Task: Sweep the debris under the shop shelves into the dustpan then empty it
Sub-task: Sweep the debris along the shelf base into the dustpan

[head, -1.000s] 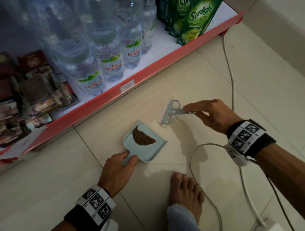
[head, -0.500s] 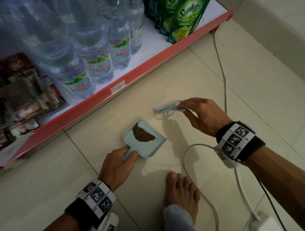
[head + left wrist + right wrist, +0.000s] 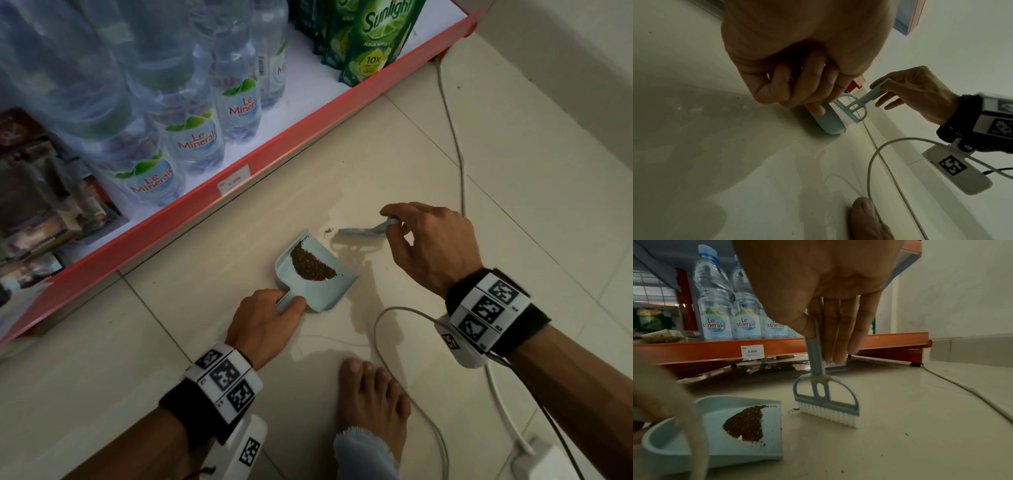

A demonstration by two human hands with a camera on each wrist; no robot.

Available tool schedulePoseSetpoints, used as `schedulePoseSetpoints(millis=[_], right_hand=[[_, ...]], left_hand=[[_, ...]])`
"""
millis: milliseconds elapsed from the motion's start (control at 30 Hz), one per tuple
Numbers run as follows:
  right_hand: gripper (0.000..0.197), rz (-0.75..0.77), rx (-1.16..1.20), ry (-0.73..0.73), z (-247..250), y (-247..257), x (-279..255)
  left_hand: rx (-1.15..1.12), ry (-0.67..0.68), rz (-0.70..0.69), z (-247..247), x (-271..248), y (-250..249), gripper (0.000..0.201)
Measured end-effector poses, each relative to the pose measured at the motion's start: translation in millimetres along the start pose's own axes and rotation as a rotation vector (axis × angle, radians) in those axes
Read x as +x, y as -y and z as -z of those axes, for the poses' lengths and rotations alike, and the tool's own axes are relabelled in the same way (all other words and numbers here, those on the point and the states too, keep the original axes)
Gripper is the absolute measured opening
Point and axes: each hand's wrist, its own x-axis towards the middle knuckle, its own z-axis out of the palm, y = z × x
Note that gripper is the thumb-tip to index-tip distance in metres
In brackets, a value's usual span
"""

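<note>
A pale blue dustpan lies on the floor tiles with a heap of brown debris inside. My left hand grips its handle. My right hand pinches the handle of a small blue brush with white bristles. The brush stands bristles down on the floor just right of the pan's mouth. A small clump of crumbs lies between brush and pan. More debris shows under the orange shelf.
The orange-edged bottom shelf carries water bottles and green detergent pouches. A white cable runs along the floor to the right and loops near my bare foot. A white wall stands at right.
The brush has come down from its raised position to the floor beside the pan's mouth, bristles now touching the tiles. The left hand and dustpan have stayed put.
</note>
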Motion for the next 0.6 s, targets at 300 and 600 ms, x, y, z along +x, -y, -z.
schedulePoseSetpoints(millis=[300,600], right_hand=[[0.04,0.034,0.02,0.186,10.1,1.9,0.9],[0.029,0.062,0.291,0.266,9.8,4.4,4.6]], left_hand=[[0.029,0.001,0.029,0.9,-0.9,-5.0,0.038],[0.028,0.015,0.043,4.2,0.7,-6.7,0.039]])
